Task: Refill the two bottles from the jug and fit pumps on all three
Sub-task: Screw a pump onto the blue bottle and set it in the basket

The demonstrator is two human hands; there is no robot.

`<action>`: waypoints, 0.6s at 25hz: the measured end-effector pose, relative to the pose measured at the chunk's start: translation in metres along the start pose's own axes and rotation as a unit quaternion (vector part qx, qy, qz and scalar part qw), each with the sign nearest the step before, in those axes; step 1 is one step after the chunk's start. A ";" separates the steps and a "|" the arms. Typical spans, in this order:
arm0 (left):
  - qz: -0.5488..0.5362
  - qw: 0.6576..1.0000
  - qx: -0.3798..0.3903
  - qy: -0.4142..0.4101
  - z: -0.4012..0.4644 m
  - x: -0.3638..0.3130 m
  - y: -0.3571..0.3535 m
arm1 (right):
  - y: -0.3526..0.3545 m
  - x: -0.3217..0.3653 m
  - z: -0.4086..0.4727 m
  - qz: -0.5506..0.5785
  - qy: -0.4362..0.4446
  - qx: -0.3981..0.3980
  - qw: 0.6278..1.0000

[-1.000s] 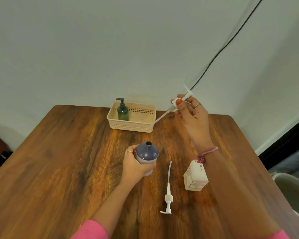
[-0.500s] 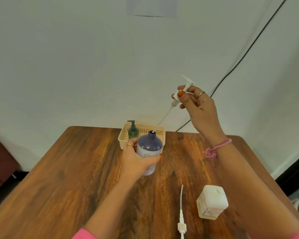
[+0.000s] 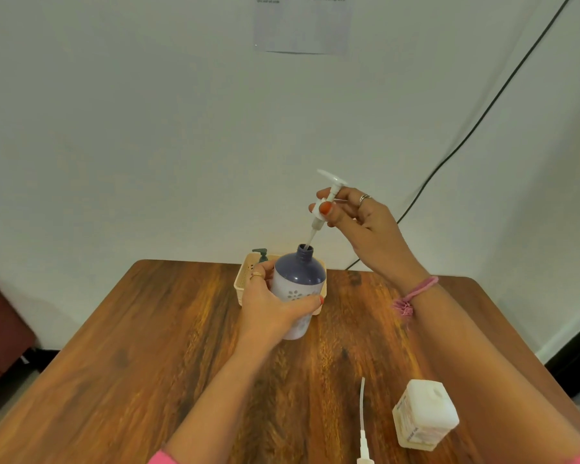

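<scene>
My left hand [image 3: 272,308] grips a purple and white bottle [image 3: 298,279] that stands upright on the wooden table [image 3: 148,346]. My right hand [image 3: 359,219] holds a white pump [image 3: 325,204] above it, tilted, with the tube's lower end inside the bottle's open neck. A second white pump [image 3: 363,420] lies on the table near the front edge. Beside it, to the right, stands a white square jug [image 3: 422,413], capped. A small green bottle with a pump [image 3: 260,255] stands in a cream basket [image 3: 243,279] behind my left hand, mostly hidden.
A black cable [image 3: 476,125] runs down the white wall to the table's back edge. A sheet of paper [image 3: 302,23] hangs on the wall. A dark red piece of furniture [image 3: 0,326] stands left of the table.
My right hand has brought the pump from over the basket to above the purple bottle, and its tube has gone into the neck. The camera has tilted upward.
</scene>
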State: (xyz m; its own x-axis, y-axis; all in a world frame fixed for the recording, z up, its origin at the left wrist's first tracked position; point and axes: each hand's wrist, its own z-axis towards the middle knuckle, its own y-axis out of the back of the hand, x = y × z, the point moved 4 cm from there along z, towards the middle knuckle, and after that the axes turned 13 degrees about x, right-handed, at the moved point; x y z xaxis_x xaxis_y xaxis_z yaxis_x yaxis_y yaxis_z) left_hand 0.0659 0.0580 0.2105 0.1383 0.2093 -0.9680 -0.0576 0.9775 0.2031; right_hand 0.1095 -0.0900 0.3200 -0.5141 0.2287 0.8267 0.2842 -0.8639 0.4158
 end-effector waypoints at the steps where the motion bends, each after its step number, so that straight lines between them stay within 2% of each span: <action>1: 0.000 1.000 -0.001 -0.004 0.001 -0.003 0.000 | -0.002 -0.001 0.001 -0.008 -0.002 0.010 1.000; 6: 0.013 1.000 -0.011 -0.016 0.005 -0.010 0.004 | -0.009 -0.004 0.004 -0.024 -0.015 0.049 0.998; 15: 0.021 0.999 -0.016 -0.025 0.011 -0.014 0.009 | -0.014 -0.005 0.008 -0.032 -0.016 0.061 0.998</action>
State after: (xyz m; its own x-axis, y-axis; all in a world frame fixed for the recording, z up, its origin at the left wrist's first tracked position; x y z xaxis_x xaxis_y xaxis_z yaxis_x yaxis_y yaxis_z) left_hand 0.0740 0.0637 0.2275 0.1838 0.2520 -0.9501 -0.0950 0.9666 0.2380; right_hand 0.1148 -0.0754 0.3126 -0.5091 0.2969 0.8079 0.3489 -0.7869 0.5090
